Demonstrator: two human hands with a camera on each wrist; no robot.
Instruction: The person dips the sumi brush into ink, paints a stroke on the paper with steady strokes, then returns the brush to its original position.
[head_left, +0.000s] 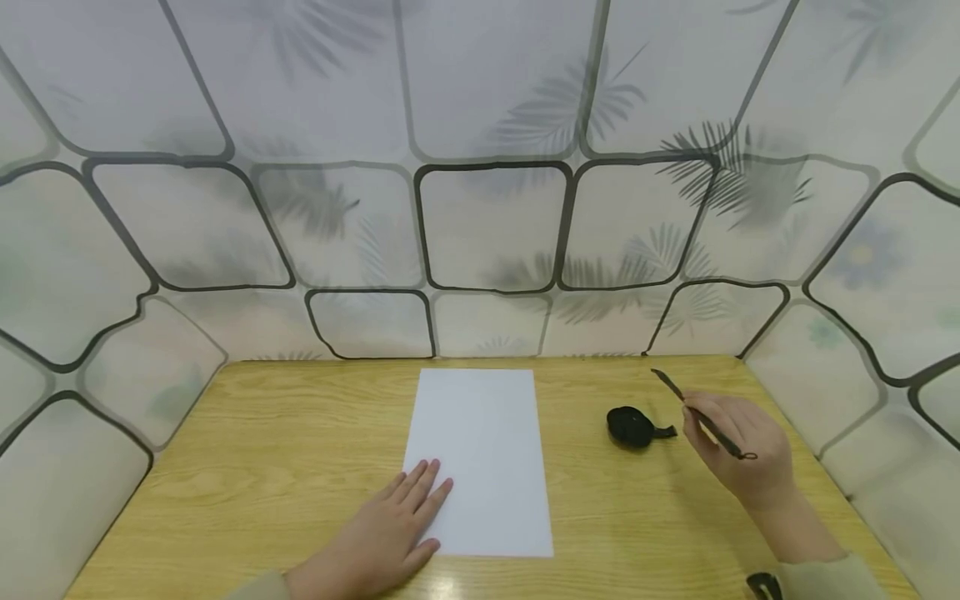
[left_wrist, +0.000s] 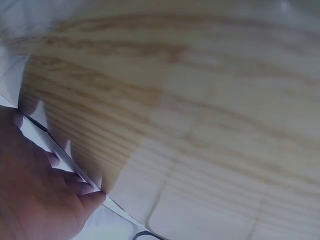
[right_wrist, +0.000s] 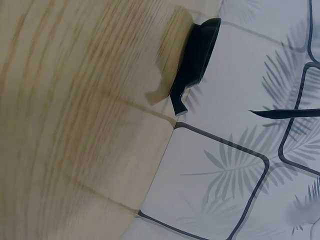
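A white sheet of paper (head_left: 483, 467) lies on the wooden table. My left hand (head_left: 382, 525) rests flat across its lower left edge, fingers spread and straight; the left wrist view shows the same hand (left_wrist: 45, 185) low over the paper's edge. My right hand (head_left: 742, 446) pinches a dark slim calligraphy brush (head_left: 712, 427), with a small loop at its near end and its thin tip pointing away to the left, above the table. In the right wrist view only the pointed end of the brush (right_wrist: 282, 114) shows. Left of that hand sits a small black dish with a handle (head_left: 630, 427).
The yellow wood-grain table (head_left: 300, 433) meets a patterned wall (head_left: 491, 225) with leaf prints along its back edge, and similar panels stand at both sides. A dark band (head_left: 763, 585) shows at my right sleeve.
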